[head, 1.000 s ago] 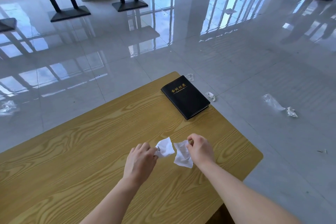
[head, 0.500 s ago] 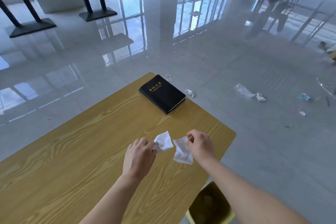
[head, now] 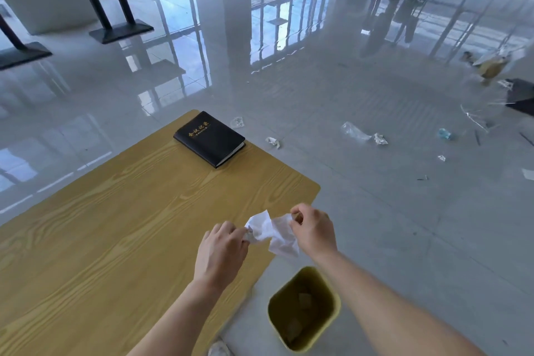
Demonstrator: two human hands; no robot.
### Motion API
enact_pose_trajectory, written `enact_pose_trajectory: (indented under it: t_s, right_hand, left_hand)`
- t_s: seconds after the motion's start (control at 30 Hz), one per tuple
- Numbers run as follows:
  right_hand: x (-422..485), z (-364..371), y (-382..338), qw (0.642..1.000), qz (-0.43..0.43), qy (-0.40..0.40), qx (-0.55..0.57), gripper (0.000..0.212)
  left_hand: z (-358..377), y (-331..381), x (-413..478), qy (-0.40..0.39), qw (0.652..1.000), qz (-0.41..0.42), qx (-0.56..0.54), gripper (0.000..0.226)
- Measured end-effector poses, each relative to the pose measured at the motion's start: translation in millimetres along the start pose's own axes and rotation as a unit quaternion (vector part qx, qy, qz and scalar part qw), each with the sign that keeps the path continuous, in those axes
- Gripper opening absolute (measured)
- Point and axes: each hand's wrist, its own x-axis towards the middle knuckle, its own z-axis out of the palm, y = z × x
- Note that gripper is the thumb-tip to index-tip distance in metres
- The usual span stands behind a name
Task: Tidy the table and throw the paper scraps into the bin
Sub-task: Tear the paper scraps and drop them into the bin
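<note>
My left hand (head: 221,251) pinches a crumpled white paper scrap (head: 258,225) over the right edge of the wooden table (head: 115,225). My right hand (head: 313,230) pinches a second white paper scrap (head: 283,241), which hangs down past the table edge. The two scraps touch between my hands. A yellow-green bin (head: 303,308) stands on the floor just below and right of them, with some scraps inside. A black notebook (head: 211,139) with gold lettering lies closed at the table's far corner.
Crumpled wrappers and plastic bits (head: 361,134) litter the glossy grey floor to the right of the table. Another litter pile (head: 491,65) lies far right. Black table bases (head: 121,32) stand at the far left, chairs at the far right.
The view has swung right and down, so the bin now shows fully. My hands have carried both scraps to the table's right edge and closer together.
</note>
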Motion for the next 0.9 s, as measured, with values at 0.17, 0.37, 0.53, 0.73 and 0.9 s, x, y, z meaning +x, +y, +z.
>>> enact_pose_trajectory:
  t_s: [0.17,0.37,0.53,0.73,0.9]
  right_hand:
    - [-21.4,-30.2,60.2,1.000,-0.011,0.011,0.024,0.013]
    - [-50.6,-50.7,133.5,0.999,0.029,-0.010,0.020,0.017]
    - [-69.2,-41.2,188.4,0.993,0.108,-0.028,0.026,0.014]
    - [-84.9,29.5,250.4,0.982,0.159,-0.099,0.004,0.015]
    - [-87.7,94.2,293.3,0.978,0.173,-0.113,0.000,0.010]
  left_hand:
    - [27.8,65.6,-28.3,0.005,1.000,0.004,-0.008,0.020]
    - [65.5,118.9,-67.4,-0.033,0.999,-0.003,-0.018,0.021]
    - [106.9,129.0,-86.2,-0.084,0.996,-0.010,-0.024,0.026]
    - [187.0,96.1,-100.2,-0.161,0.986,-0.027,-0.019,0.027]
    - [249.5,58.0,-105.3,-0.205,0.978,-0.030,0.033,0.026]
